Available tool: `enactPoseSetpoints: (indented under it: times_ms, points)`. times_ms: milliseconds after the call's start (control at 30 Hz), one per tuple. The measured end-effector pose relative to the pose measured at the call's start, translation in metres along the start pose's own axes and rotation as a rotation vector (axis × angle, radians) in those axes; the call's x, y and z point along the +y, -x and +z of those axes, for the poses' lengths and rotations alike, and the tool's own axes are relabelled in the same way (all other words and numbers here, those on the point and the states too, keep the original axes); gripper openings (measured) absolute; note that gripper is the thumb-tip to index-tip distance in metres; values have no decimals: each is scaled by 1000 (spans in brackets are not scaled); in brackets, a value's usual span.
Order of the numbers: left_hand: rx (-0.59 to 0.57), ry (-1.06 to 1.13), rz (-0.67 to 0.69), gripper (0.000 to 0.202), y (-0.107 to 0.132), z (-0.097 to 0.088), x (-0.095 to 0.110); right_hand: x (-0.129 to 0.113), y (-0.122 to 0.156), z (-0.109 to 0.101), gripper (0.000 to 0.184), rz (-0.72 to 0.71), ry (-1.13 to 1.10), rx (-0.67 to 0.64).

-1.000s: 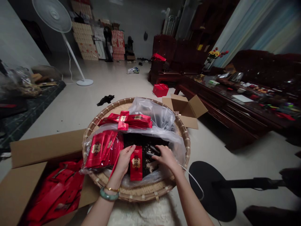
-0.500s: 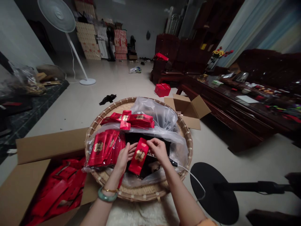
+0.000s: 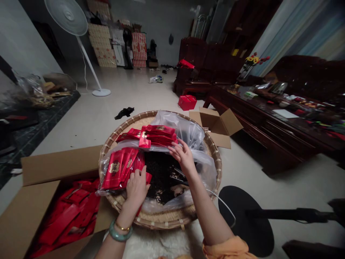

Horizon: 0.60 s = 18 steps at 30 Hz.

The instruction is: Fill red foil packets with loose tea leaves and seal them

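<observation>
Change: The lone red sachet shown between the hands in the preceding view was no longer held, and it could not be picked out among the others. The left hand (image 3: 137,189) had dropped to the near stack, and the right hand (image 3: 183,154) had lifted to the far side of the tea.

Left hand: The fingers were close together and curved down onto the near edge of the stack of red sachets (image 3: 118,169). Contact was visible, but whether they were clamped on the stack could not be told.

Right hand: The fingers were spread apart and held nothing. The fingertips were beside the bundle of red sachets (image 3: 159,135), probably touching its edge, though the view was poor at that point.

Tray: The woven bamboo tray (image 3: 161,220) lay on the floor, with a white shaggy rug (image 3: 161,244) at its near edge.

Tray contents: The loose dark tea (image 3: 159,180) lay in a clear plastic liner (image 3: 180,129), between the stack on the left and a metal implement (image 3: 178,175) on the right. The bundle lay on the liner's far fold.

Left of tray: A cardboard carton (image 3: 59,165) stood open, packed with more red packets (image 3: 64,212).

Far side: A small open carton (image 3: 215,122) stood just beyond the tray rim, with a red box (image 3: 187,102) past it.

Right: A black round fan base (image 3: 242,223) lay flat on the floor, and a carved wooden table (image 3: 258,104) stood beyond it.
</observation>
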<state>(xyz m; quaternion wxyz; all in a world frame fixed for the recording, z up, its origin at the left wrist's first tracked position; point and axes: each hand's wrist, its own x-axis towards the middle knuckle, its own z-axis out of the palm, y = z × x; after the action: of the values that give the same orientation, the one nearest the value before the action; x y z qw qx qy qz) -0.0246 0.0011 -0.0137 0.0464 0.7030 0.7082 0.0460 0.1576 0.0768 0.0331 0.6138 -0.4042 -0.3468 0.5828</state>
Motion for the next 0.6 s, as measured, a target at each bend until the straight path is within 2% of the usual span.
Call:
enactPoseSetpoints:
  times_ms: [67, 133, 200, 267, 367, 467, 533, 600]
  points:
    - [-8, 60, -13, 64, -3, 1, -4, 21, 16, -7, 36, 37, 162, -74]
    - [-28, 221, -51, 60, -7, 2, -9, 44, 32, -10, 27, 64, 383, -209]
    - [-55, 474, -67, 57, -10, 1, -13, 63, 46, -9, 28, -52, 593, -270]
    - [-43, 704, -46, 57, -13, -3, -13, 74, 55, -4, 38, -203, 757, -287]
    - [-1, 870, -50, 56, -14, -8, -11, 71, 59, 4, 33, -348, 822, -281]
    - [-57, 910, 6, 50, -14, -7, -13, 59, 56, 7, 26, -397, 766, -195]
    - [-94, 911, 86, 39, -15, -2, -18, 54, 54, 5, 28, -428, 767, -143]
    - [-58, 881, 97, 40, -16, 3, -20, 52, 53, 3, 36, -477, 817, -124]
